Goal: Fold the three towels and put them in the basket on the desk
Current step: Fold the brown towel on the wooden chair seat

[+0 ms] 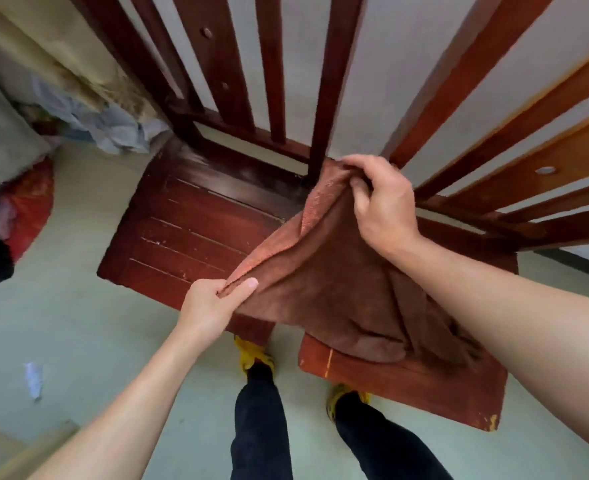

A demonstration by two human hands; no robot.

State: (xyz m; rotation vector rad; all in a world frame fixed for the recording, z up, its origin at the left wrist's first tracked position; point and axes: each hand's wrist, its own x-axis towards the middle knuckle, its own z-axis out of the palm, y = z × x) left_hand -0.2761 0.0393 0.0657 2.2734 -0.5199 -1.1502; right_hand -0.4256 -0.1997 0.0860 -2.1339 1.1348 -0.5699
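1 brown towel is held up by 2 corners and stretched along its top edge between the 2 hands. The left hand pinches the lower corner, with its thumb laid flat on top of the hem and the other fingers curled beneath the cloth. The right hand grips the higher corner, its fingers curled tight and bunching the fabric against the thumb. From the line between the 2 sets of fingers the towel sags down and away. Its loose, wrinkled lower part lies on the nearer chair seat, below the right wrist and forearm. Just beyond the left fingertips is the farther chair seat, dark red with grooved boards. Past the right knuckles rise the red wooden slats of a chair back. Below both wrists stand the person's legs in dark trousers, with 2 yellow shoes on the pale floor. Well off to the outer side of the left hand lie a red bag, a heap of pale cloth and a scrap of white paper.
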